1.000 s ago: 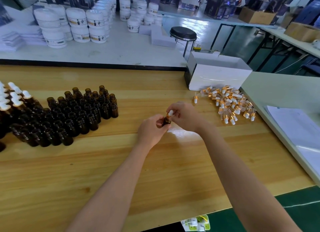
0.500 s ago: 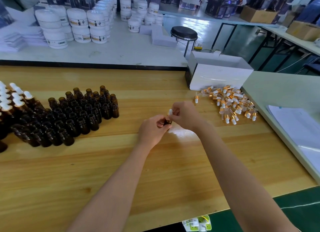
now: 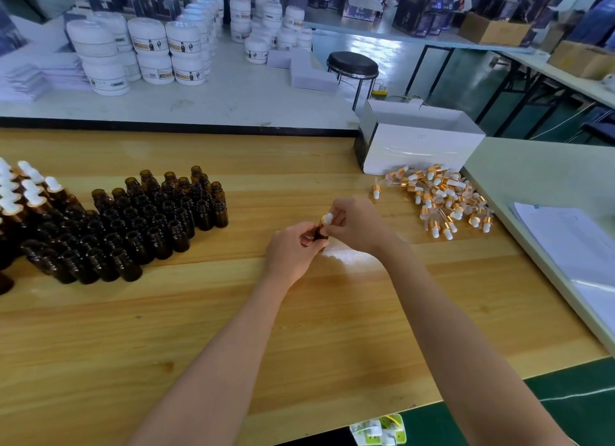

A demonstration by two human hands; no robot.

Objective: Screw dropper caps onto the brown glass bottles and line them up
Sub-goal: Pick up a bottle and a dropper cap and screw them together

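One bottle in work, head view. The left hand curls its fingers round a small brown glass bottle, held low over the wooden table near its middle; the fingers hide most of the glass. The right hand pinches the dropper cap on the neck, with the white bulb poking out past the fingertips. How far it is screwed on cannot be told.

Judged: the bottle is light, rigid, smooth, a bit slick and breakable if dropped, so it is best gripped round the body. The cap's hard gold collar is the place to turn it; the soft bulb would only squash.

To the left stands a block of open-necked bottles, round, dark and glossy. At far left are capped ones. To the right a loose heap of caps, with thin tubes that look fragile, lies beside a white box.
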